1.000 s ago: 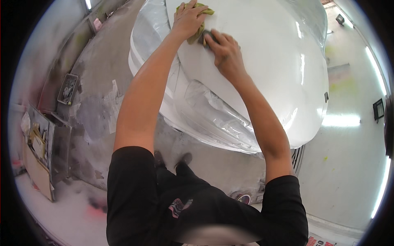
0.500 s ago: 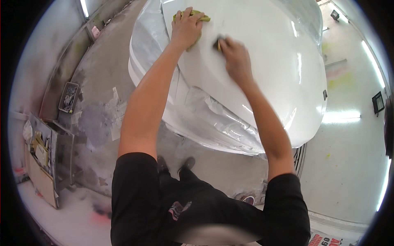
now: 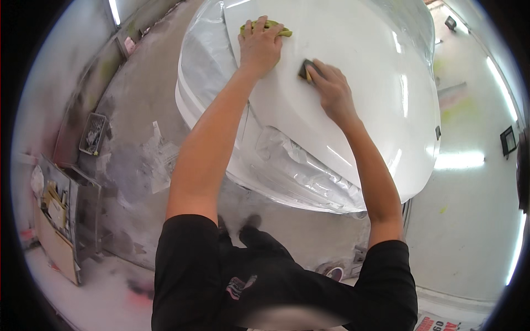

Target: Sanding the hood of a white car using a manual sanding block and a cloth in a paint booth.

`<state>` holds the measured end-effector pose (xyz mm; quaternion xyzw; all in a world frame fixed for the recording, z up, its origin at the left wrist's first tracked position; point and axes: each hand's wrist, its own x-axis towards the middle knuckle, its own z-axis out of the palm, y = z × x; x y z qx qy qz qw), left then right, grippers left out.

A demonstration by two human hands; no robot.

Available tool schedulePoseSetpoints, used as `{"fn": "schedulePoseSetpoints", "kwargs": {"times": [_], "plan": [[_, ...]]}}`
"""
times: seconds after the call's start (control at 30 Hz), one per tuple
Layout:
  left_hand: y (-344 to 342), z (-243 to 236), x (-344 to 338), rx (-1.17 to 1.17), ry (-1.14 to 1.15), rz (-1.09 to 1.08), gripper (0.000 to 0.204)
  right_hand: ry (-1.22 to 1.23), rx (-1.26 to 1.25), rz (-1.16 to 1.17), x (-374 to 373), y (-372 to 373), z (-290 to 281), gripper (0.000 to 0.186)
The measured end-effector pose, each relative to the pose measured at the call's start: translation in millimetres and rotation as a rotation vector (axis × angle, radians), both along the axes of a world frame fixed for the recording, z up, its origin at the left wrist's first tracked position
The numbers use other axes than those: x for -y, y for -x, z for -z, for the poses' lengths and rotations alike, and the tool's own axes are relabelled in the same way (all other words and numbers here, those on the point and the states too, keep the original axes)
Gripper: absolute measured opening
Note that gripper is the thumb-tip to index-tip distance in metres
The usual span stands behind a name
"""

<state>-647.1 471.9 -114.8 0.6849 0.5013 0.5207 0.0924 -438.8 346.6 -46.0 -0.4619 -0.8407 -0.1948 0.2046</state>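
- The room is a workshop with a stained grey floor [image 3: 138, 99] on the left and a pale wall [image 3: 458, 220] with bright strip lights on the right; a white car hood [image 3: 370, 116] fills the upper middle.
- A small dark block [image 3: 307, 69] with a yellowish side sits at the hood's surface, inward from the hood's left edge and well apart from its near edge.
- The right hand [image 3: 333, 91] is closed around this block, fingers curled over it.
- A crumpled yellow-green cloth [image 3: 283, 32] lies further up the hood, closer to its left edge and apart from the block.
- The left hand [image 3: 259, 52] lies over the cloth with fingers spread wide, palm down, seemingly bearing on the hood.
- As for progress, the work looks under way, since block and cloth are both on the hood. No clear line parts a finished patch from an untouched one, and glare hides fine marks, so how much is done or left cannot be told.
- The covering-up at the front looks done: a clear plastic sheet [image 3: 207, 71] lies along the hood's left and near edges, wrinkled but in place.
- Further out, a crate [image 3: 84, 135] of small things stands on the floor to the left, with a grey cabinet [image 3: 88, 204] nearer the person.
- A black lamp [image 3: 508, 141] is fixed to the right-hand wall.
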Motion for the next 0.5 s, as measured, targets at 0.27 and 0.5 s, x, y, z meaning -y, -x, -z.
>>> {"fn": "schedulePoseSetpoints", "kwargs": {"times": [0.27,0.5], "plan": [[-0.1,-2.0,2.1,-0.009,-0.018,-0.042,0.038,0.103,-0.065,-0.022,-66.6,-31.9,-10.4,0.042],[2.6,-6.1,0.3,-0.024,0.054,-0.041,0.042,0.253,-0.069,-0.129,-60.7,-36.5,-33.0,0.049]]}}
